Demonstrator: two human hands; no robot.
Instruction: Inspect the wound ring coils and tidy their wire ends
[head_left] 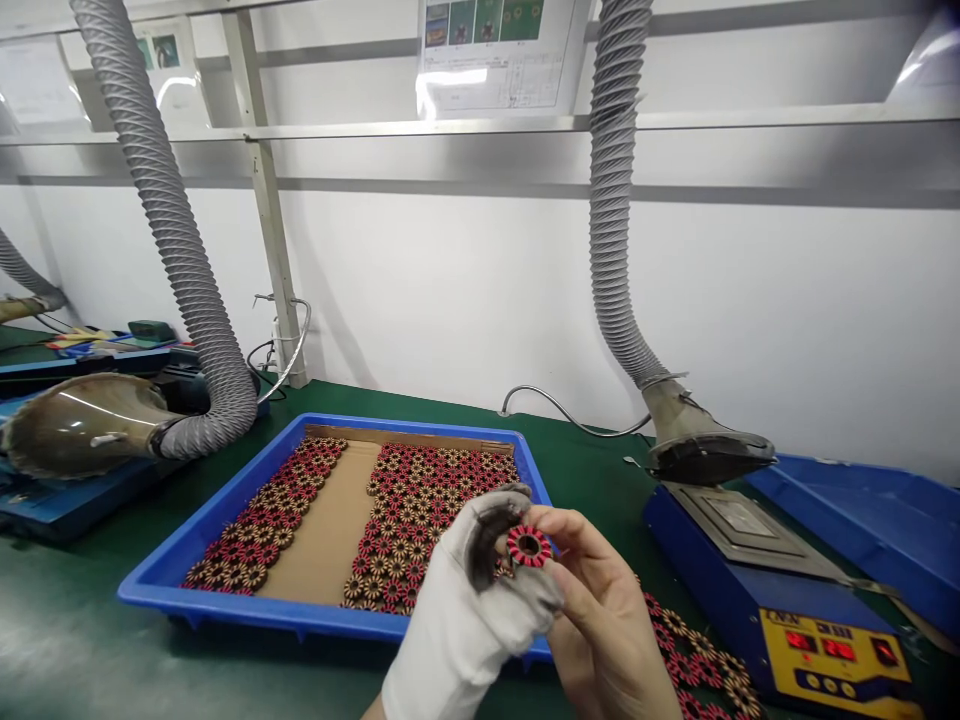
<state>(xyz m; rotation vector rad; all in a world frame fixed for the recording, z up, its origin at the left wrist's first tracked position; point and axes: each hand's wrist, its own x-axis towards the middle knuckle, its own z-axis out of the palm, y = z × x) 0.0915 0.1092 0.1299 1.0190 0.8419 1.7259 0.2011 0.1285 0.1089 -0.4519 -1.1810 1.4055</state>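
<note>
A small ring-shaped motor stator, wound in red with a dark open centre, is held up between my two hands. My left hand wears a white glove with dark-stained fingertips and curls around the stator's left side. My bare right hand pinches the right edge between thumb and fingers. Part of another ring seems to show just below it within the glove; I cannot make it out fully. Behind my hands, a blue tray lined with cardboard holds rows of red and copper-coloured stators.
At right stands a blue heating unit with red digits on a yellow panel, beneath a fume hood on a grey hose. More stators lie beside it. A second hood is at left. A blue bin sits far right.
</note>
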